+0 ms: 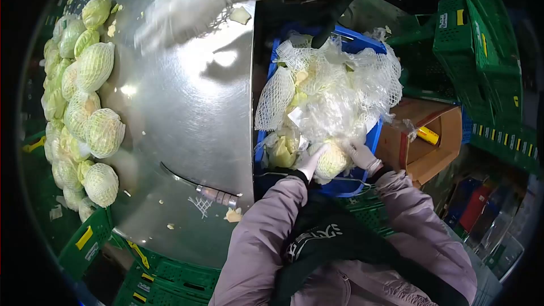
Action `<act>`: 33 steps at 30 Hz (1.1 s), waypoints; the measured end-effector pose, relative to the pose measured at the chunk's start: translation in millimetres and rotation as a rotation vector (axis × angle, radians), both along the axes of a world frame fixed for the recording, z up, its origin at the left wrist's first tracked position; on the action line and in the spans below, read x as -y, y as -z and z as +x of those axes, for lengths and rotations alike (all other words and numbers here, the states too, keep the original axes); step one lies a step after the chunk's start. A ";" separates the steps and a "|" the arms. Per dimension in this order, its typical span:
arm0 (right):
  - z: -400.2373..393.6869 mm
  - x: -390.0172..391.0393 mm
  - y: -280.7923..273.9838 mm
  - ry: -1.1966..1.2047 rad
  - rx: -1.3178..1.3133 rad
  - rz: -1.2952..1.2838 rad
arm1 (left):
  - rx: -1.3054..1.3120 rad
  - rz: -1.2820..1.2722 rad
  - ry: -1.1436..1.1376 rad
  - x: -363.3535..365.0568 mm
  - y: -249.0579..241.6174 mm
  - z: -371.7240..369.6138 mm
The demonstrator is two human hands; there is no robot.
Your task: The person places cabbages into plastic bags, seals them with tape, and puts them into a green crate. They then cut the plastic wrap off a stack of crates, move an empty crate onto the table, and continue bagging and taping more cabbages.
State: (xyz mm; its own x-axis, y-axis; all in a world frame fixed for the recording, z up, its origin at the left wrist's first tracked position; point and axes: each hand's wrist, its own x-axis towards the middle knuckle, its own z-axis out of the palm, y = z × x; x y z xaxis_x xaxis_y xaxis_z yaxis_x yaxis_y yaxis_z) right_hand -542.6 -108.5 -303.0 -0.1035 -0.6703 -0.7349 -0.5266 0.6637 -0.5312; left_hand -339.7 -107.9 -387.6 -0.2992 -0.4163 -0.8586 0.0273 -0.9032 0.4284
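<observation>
My left hand [311,164], in a whitish glove, is closed against the left side of a cabbage [331,161] in white foam netting. On the cabbage's right side is my right hand [362,157], also gloved, its fingers partly hidden by clear plastic. Both hands hold this cabbage at the near end of a blue crate [344,187]. Foam nets [275,99] and crumpled clear plastic [334,107] fill the crate, with a yellowish leafy piece [283,152] at its near left corner.
A co-worker's gloved hand [192,8] reaches over the metal table [170,113]. Netted cabbages [95,67] line its left side; a knife [212,194] lies near its front. A cardboard box [442,147] and green crates [476,51] stand at right.
</observation>
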 end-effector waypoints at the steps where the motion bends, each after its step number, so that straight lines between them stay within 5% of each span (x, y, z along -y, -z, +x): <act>1: -4.6 5.1 -8.7 -0.164 -0.046 -0.058 | -0.332 0.228 -0.080 18.1 -34.6 6.4; 3: -7.4 15.2 -25.9 -0.281 -0.016 -0.310 | -0.404 0.421 -0.071 27.6 -73.2 17.3; 5: -2.2 30.6 -71.2 0.058 0.486 -0.058 | -0.754 0.557 -0.249 28.5 -110.5 33.4; 7: 16.5 43.5 -122.3 0.462 0.830 0.053 | -0.804 0.494 -0.344 25.1 -146.4 40.7; 9: 18.5 43.2 -131.7 0.540 0.916 0.103 | -0.861 0.422 -0.438 22.5 -174.7 49.1; 12: 36.8 43.6 -149.7 0.977 1.258 0.228 | -0.872 0.228 -0.492 15.5 -199.1 70.7; 16: 22.5 34.1 -129.9 0.847 1.270 0.097 | -0.976 0.062 -0.600 19.5 -222.7 97.7; 17: 16.6 28.9 -108.2 0.439 0.968 -0.047 | -1.003 0.098 -0.686 31.6 -239.5 98.6; 18: 15.7 25.8 -107.1 0.420 0.984 -0.060 | -1.127 0.060 -0.617 38.7 -242.2 107.1; 21: 24.4 24.2 -105.1 -0.680 -0.344 -0.149 | -1.170 -0.068 -0.581 69.6 -281.2 126.6; 22: 28.9 19.3 -81.9 -0.358 -0.503 -0.176 | -1.092 -0.115 -0.627 77.7 -295.6 131.9; 23: 39.2 29.3 -87.1 -0.370 -0.496 -0.197 | -1.089 -0.141 -0.633 83.3 -293.0 140.8; 25: 74.6 52.5 -122.4 -0.024 0.021 -0.638 | -1.163 -0.148 -0.822 92.6 -274.7 161.4; 27: 108.9 73.7 -151.5 -0.018 0.086 -0.598 | -1.077 -0.377 -0.835 102.6 -274.0 176.8; 31: 158.8 85.6 -159.1 -0.088 0.341 -0.600 | -1.289 -0.116 -0.923 119.3 -284.3 206.7; 33: 178.9 82.2 -162.1 -0.191 0.350 -0.620 | -0.814 -0.128 -1.196 123.9 -277.9 217.8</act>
State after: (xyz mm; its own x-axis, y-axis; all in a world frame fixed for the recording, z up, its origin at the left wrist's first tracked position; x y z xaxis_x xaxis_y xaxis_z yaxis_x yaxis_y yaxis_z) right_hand -363.7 -190.7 -140.9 0.2277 -0.9563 -0.1836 -0.3336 0.1006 -0.9373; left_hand -121.9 -231.7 -109.7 -0.1016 -0.8208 -0.5621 0.9923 -0.1241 0.0019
